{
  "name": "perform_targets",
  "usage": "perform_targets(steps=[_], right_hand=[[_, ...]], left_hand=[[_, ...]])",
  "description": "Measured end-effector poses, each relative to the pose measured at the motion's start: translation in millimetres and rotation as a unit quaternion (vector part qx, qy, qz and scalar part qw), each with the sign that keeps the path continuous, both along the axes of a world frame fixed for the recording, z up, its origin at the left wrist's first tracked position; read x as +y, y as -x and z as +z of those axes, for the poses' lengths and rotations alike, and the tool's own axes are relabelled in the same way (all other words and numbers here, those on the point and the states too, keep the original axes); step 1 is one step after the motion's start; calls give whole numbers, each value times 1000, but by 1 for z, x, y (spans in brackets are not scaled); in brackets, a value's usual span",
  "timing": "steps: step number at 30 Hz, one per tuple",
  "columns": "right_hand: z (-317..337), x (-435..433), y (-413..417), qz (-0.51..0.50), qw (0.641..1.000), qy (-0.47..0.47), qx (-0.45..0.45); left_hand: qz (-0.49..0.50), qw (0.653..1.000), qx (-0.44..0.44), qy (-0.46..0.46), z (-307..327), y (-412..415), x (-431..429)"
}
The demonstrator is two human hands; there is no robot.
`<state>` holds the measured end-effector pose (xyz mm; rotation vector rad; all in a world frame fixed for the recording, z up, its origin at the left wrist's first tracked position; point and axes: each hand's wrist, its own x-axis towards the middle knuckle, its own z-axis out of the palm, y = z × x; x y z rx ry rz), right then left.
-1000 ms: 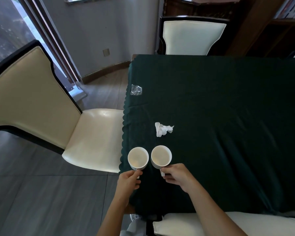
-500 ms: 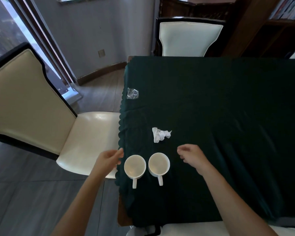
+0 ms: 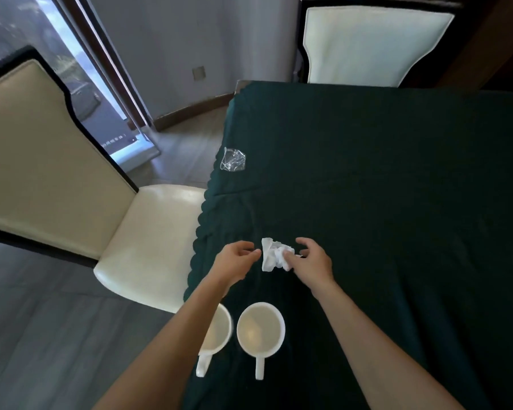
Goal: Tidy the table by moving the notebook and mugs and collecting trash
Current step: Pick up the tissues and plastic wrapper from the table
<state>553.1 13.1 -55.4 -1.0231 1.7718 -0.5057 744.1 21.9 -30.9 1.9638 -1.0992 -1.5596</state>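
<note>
Two white mugs stand side by side near the table's front left corner, handles toward me: the left mug is partly hidden by my left forearm, the right mug is in full view. Beyond them lies a crumpled white tissue. My right hand touches the tissue's right side with its fingertips, fingers curled around it. My left hand hovers just left of the tissue, fingers apart, holding nothing. A crumpled clear plastic wrapper lies farther back by the left table edge. No notebook is in view.
The table wears a dark green cloth with a scalloped edge. A cream chair stands at the table's left side, another cream chair at the far end. A window is at the far left.
Both hands let go of the mug handles a second ago and have moved forward past the mugs to the tissue. The mugs stay where they were set down.
</note>
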Motion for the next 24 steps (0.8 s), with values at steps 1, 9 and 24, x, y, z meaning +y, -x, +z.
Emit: perform_targets(steps=[1, 9, 24], right_hand=[[-5, -5, -4, -3, 1000, 2, -18], [-14, -55, -40, 52, 987, 68, -139], [-8, -255, -127, 340, 876, 281, 196]], left_hand=[[10, 1000, 5, -5, -5, 1, -2], [111, 987, 113, 17, -13, 1, -32], [278, 953, 112, 49, -29, -47, -76]])
